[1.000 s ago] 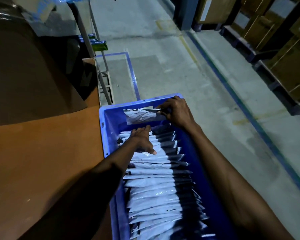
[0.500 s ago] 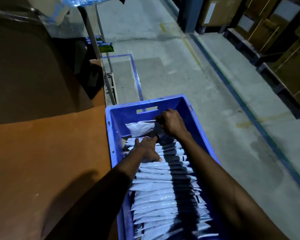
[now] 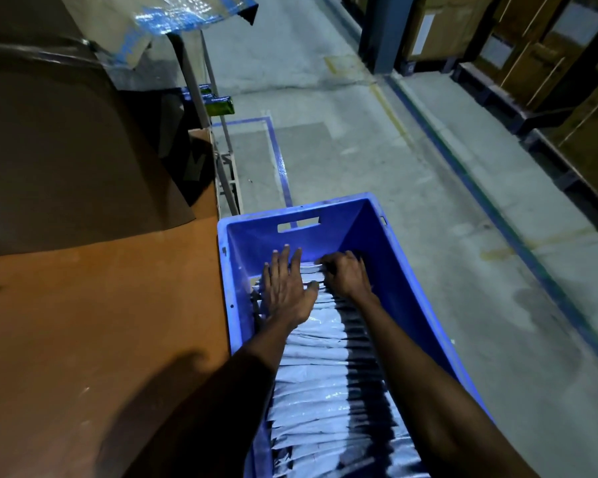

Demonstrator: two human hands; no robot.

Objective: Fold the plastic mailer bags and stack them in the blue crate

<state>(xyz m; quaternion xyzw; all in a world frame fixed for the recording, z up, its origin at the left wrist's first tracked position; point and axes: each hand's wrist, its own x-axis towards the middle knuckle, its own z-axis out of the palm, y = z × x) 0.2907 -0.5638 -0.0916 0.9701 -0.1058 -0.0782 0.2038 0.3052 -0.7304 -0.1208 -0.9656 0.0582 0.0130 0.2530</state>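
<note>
Tamping folded mailer bags (image 3: 325,374) that fill most of the blue crate (image 3: 406,288) — left hand (image 3: 285,288) flat on the row, right hand (image 3: 346,274) curled round the farthest — far end yet to fill.

Hidden from us
Our right hand (image 3: 347,276) buries its fingertips in the mailers (image 3: 325,391); the blue crate (image 3: 404,298) runs off the near edge.

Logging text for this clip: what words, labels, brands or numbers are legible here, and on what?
Nothing reads with certainty.
Green pack by the metal legs: white lettering, too blurred.
Blue pack behind it: white print, too small.
White label on a cardboard box: blurred.
Plastic sheet: blue print, unreadable.
Blue crate, mailer bags: no text visible.
</note>
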